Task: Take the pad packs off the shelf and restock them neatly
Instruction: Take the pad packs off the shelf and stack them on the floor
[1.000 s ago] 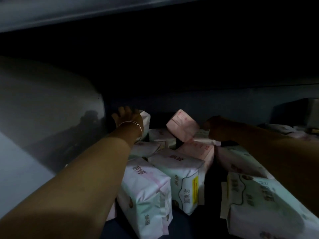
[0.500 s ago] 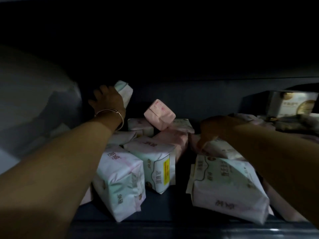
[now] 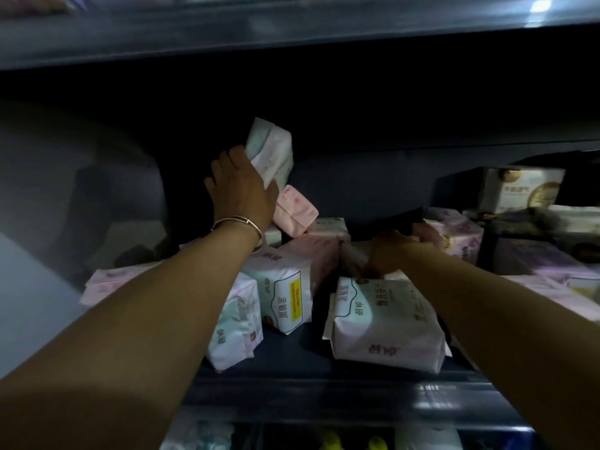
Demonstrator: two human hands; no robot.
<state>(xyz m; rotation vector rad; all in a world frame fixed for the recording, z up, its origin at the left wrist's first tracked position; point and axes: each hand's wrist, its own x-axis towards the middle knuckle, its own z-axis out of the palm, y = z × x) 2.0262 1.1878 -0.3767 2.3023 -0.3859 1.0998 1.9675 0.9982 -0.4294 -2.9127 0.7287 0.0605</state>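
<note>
Dim steel shelving fills the view, and the shelf (image 3: 292,355) the person reaches into is still crowded with loose pad packs. Largest of them is the white front pack (image 3: 386,329), lying just below the right hand (image 3: 394,254); next come the yellow-label pack (image 3: 285,297) and a white pack (image 3: 233,329) under the left forearm, then the small pink pack (image 3: 293,211) tilted just right of the left wrist. I count roughly eight packs on this level, though the dark back row is hard to separate. A second ago the left hand (image 3: 242,193) was low at the back; now it is raised, fingers curled round a mint-and-white pack (image 3: 271,151) lifted clear of the pile, so one pack is coming off. The right hand has shifted from the pink pack to pinch a pack edge (image 3: 367,258) behind the front one. One bracelet (image 3: 238,222) circles the left wrist.
</note>
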